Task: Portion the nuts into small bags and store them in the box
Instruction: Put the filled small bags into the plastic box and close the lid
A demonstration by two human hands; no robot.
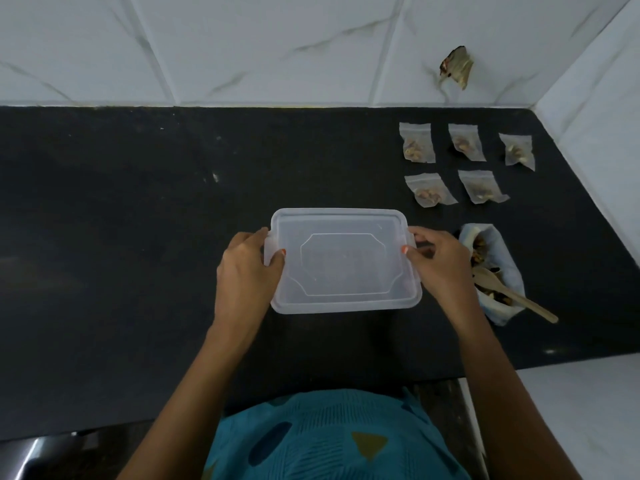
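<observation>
Five small bags (465,142) of nuts (414,150) lie filled near the back right corner of the desk (138,237), but the shut box (346,265) in the middle seems empty through its cloudy lid (329,220), and the left hand (249,268) and right hand (440,265) each grip one end.

Teal ribbed top (329,434) with navy and olive patches, thumbnails (283,252) painted orange.
</observation>
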